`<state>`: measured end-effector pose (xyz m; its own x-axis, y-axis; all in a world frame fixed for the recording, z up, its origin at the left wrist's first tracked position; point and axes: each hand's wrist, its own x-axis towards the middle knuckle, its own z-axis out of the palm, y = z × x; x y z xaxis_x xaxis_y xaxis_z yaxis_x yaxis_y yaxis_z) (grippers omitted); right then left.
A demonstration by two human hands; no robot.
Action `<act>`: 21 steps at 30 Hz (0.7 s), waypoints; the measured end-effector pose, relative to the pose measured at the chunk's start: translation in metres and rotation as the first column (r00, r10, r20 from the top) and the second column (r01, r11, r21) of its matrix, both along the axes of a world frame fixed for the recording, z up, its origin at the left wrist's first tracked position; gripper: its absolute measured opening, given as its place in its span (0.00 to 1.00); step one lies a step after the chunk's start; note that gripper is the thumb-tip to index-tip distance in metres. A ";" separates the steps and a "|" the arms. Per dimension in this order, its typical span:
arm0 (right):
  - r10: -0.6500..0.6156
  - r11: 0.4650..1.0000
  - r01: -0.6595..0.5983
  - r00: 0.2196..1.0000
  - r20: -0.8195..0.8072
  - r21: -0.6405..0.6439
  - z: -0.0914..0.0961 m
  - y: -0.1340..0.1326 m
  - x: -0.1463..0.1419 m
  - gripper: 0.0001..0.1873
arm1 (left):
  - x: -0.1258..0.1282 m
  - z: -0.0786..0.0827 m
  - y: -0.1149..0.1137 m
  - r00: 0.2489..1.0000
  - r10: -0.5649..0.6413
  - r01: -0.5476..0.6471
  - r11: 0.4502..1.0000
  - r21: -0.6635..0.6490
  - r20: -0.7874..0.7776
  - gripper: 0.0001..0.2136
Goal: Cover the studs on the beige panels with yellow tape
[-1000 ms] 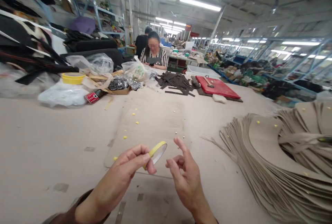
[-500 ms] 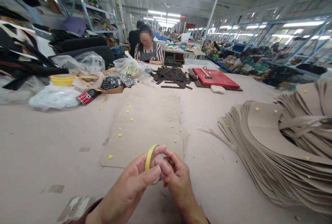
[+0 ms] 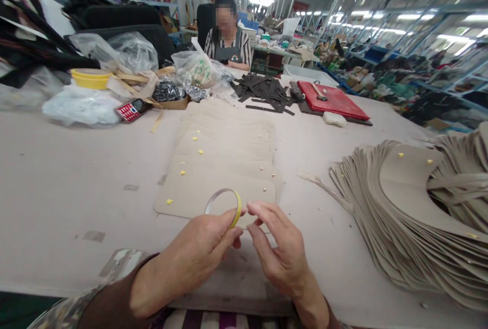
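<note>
yellow tape roll = clock centre, held up off the table, over the near edge of the beige panels, tilted so you see thru the ring. left hand, approx 7–8 o'clock, pinches its lower right rim btwn thumb & fingers. right hand, approx 4, has thumb & index parted, tips just beside the roll; can't tell if any tape is on them.

to handle it well, imo: light left pinch, edges only, so ring won't squash; outer face left free; right nail square to the rim; wrists clear of the panels so the overlap doesn't slip.

panels run to 12, w/ yellow tabs on their left, metal studs on their right. fanned beige stack at 3. phone at 10–11. dark strips btwn 12 & 1, red board at 1–2, co-worker at 12, far side.
</note>
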<state>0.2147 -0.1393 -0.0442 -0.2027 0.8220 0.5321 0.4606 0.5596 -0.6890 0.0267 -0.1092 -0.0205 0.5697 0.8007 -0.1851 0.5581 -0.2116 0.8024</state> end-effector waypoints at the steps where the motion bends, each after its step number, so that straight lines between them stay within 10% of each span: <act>1: 0.014 1.000 -0.015 0.999 0.032 0.011 0.001 0.001 -0.001 0.23 | -0.001 -0.001 -0.001 0.999 -0.012 0.014 0.999 0.040 -0.035 0.13; 21: 0.047 0.993 -0.067 0.980 0.192 0.100 -0.019 0.013 -0.004 0.08 | -0.002 -0.013 -0.004 0.930 -0.157 0.223 0.960 0.170 -0.333 0.14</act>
<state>0.2110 -0.1262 -0.0633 -0.3529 0.7474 0.5629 0.5417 0.6537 -0.5284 0.0247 -0.1134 -0.0332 0.6538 0.7223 -0.2255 0.7071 -0.4771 0.5219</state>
